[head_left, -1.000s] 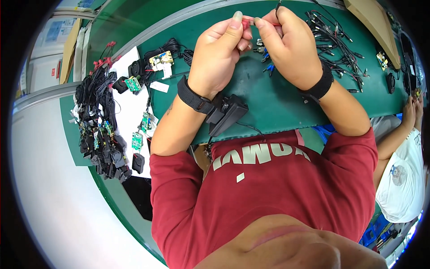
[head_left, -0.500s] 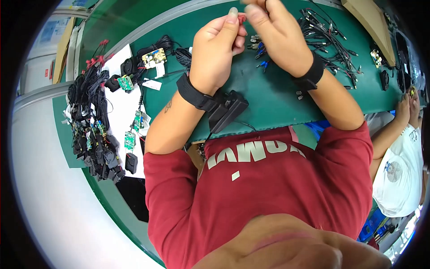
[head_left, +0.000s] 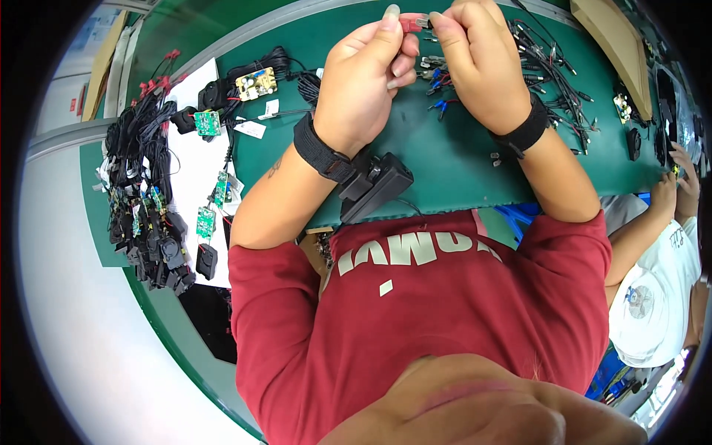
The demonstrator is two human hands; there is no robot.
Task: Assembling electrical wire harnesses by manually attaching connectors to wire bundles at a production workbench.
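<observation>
My left hand (head_left: 367,74) and my right hand (head_left: 475,55) meet high over the green table (head_left: 445,156). Between their fingertips they pinch a small red connector (head_left: 412,24) with a metal end. Both wrists wear black straps. Just below the hands lie small blue and red connectors (head_left: 439,80) on the table. A black boxy device (head_left: 374,185) sits under my left forearm at the table's near edge.
At the left, a white sheet (head_left: 189,159) carries green circuit boards (head_left: 206,122) and a heap of black cables and adapter shells (head_left: 144,215). Several black leads (head_left: 552,63) spread at the right. Another person (head_left: 660,289) in white sits at the right. A cardboard piece (head_left: 612,33) lies far right.
Both hands have stayed joined on the red connector, shifting slightly up and away in view, with the fingers working on it.
</observation>
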